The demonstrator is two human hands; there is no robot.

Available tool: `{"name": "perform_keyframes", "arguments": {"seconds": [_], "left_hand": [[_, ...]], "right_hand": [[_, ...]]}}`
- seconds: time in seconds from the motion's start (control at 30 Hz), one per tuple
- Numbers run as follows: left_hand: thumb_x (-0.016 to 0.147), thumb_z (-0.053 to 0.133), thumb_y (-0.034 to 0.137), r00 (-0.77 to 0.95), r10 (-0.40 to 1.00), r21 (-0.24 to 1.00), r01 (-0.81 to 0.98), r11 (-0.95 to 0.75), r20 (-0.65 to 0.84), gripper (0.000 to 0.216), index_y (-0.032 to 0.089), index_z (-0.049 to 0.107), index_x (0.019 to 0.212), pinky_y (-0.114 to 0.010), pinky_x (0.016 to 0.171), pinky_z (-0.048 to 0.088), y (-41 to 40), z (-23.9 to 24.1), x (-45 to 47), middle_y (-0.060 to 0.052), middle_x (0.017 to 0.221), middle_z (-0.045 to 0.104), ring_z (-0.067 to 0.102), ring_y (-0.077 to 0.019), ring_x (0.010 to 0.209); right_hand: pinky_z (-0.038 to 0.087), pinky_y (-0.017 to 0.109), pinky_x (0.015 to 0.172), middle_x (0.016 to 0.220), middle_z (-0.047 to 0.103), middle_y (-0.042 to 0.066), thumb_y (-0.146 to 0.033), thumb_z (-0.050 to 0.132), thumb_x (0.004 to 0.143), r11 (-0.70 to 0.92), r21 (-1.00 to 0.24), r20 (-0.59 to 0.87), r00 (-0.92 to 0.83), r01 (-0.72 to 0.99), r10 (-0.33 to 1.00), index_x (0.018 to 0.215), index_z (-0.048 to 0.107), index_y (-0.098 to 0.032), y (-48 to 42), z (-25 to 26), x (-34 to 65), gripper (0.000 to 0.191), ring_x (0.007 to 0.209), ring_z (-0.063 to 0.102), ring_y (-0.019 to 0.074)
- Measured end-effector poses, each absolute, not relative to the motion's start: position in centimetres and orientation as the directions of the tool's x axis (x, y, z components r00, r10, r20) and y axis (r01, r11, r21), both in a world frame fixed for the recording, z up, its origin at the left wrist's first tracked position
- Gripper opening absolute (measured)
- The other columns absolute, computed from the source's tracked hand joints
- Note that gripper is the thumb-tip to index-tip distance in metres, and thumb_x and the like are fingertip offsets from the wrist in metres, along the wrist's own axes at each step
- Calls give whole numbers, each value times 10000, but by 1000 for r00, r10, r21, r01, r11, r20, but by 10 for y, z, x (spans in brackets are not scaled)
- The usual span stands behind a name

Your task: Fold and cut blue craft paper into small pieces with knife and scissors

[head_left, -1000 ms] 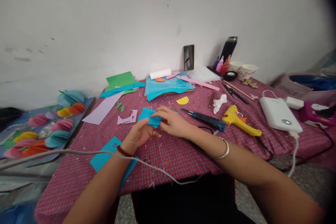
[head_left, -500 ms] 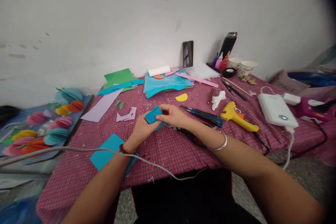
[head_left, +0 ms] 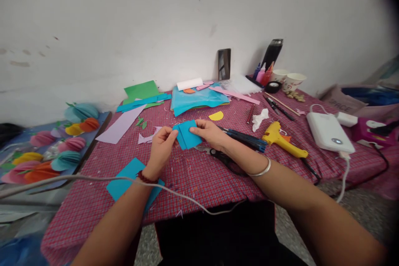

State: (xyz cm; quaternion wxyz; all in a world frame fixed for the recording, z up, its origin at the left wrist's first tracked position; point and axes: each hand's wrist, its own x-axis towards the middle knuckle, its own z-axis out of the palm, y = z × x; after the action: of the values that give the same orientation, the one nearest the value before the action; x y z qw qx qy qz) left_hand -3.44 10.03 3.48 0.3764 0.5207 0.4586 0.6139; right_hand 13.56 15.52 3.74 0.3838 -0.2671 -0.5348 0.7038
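Note:
A small folded blue paper piece (head_left: pixel 187 134) is held up just above the red checked tablecloth (head_left: pixel 199 178) between both hands. My left hand (head_left: pixel 162 146) pinches its left edge and my right hand (head_left: pixel 210 133) pinches its right edge. Black-handled scissors (head_left: pixel 222 156) lie on the cloth just under my right wrist. A larger blue paper sheet (head_left: pixel 131 182) lies near the table's front left, partly under my left forearm.
A blue utility knife (head_left: pixel 243 136), yellow glue gun (head_left: pixel 282 139), white tissue (head_left: pixel 259 118) and white power bank (head_left: pixel 329 132) lie to the right. Paper sheets (head_left: pixel 199 97) and scraps lie at the back, cups (head_left: pixel 293 80) and bottles at back right. Paper fruit shapes (head_left: pixel 65 141) sit left. A grey cable (head_left: pixel 93 178) crosses the front.
The blue paper was bunched between my hands; now it is opened out flatter and held by its two edges, with my hands moved slightly apart. The scissors now show.

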Motion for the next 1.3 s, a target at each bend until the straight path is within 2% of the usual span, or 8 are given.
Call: {"name": "perform_keyframes", "arguments": {"seconds": [0.13,0.33,0.53,0.73,0.9,1.0,1.1,1.3], "left_hand": [[783,664,358,-257,935,944,-158,-289,243,260,191,491,684,-185,494,390,103,39,-37,65,563,485,469,-76,499],[655,769,316,-305,946,926,-316,-208,109,317,185,487,718,-171,499,421,109,45,-43,73,593,519,517,-75,528],[628,776,239,-313,933,953,-184,-242,177,282,179,562,802,-161,481,380,107,40,-33,55,620,579,491,-57,495],[714,712,233,-385,850,931,74,-358,358,211,181,564,855,-174,526,426,100,33,-15,20,722,596,547,-79,591],[714,693,185,-395,816,907,179,-382,422,295,196,538,965,-158,417,429,93,39,-6,39,733,537,517,-71,529],[721,680,178,-362,829,905,173,-389,426,359,211,537,1049,-165,414,472,90,42,-4,38,768,517,529,-71,538],[722,681,184,-356,830,903,171,-395,430,375,213,552,1073,-183,431,515,87,43,-6,21,816,523,550,-80,574],[704,694,191,-391,833,919,139,-368,392,357,204,571,1038,-200,434,542,85,46,-6,19,814,507,531,-78,571]], "right_hand": [[491,273,643,767,649,1,-348,705,695,-145,-938,17,-461,-314,887,839,595,-172,160,37,136,253,636,572,118],[411,245,470,620,530,-41,-389,602,753,-42,-974,23,-280,-224,960,785,538,-192,172,34,142,210,487,461,103],[392,239,537,683,548,-17,-356,576,770,135,-987,155,-299,-86,941,733,534,-193,169,31,139,172,591,470,118],[381,247,555,678,489,-27,-397,475,854,104,-983,160,-436,-150,886,772,487,-202,145,36,130,211,582,441,118],[392,270,624,707,462,-15,-365,391,913,372,-925,310,-410,79,858,736,441,-203,141,35,129,245,656,450,136],[422,296,683,784,546,12,-260,419,894,420,-881,308,-408,219,859,852,498,-189,148,30,130,113,724,513,156],[450,346,802,1011,623,78,-250,439,902,461,-855,341,-411,239,845,1078,526,-186,152,31,133,206,913,576,193],[463,367,870,1072,642,92,-299,422,944,689,-696,623,-309,200,719,1153,535,-192,144,46,141,261,998,593,198]]}}
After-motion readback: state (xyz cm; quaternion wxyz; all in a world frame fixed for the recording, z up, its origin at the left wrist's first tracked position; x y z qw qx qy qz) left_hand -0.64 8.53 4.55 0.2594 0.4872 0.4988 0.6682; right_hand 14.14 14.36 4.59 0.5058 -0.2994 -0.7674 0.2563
